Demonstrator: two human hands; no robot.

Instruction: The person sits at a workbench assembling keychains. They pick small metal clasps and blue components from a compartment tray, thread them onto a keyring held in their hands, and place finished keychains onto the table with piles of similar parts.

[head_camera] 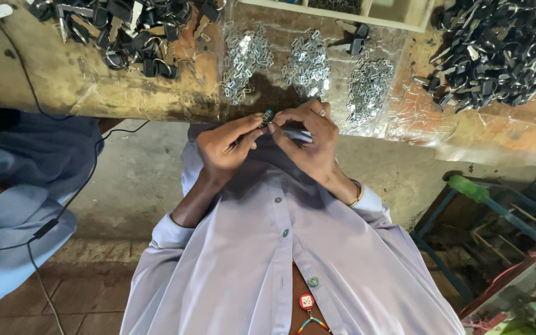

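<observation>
Fingertips of both hands pinch a small dark part just off the workbench edge.

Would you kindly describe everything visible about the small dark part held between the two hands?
The small dark part is tiny, blackish with a faint bluish glint, and looks like metal or plastic. It is pinched between the fingertips of the left hand and the right hand, held in the air just in front of the workbench edge, above the lilac shirt. Its finer shape is too small to tell.
</observation>
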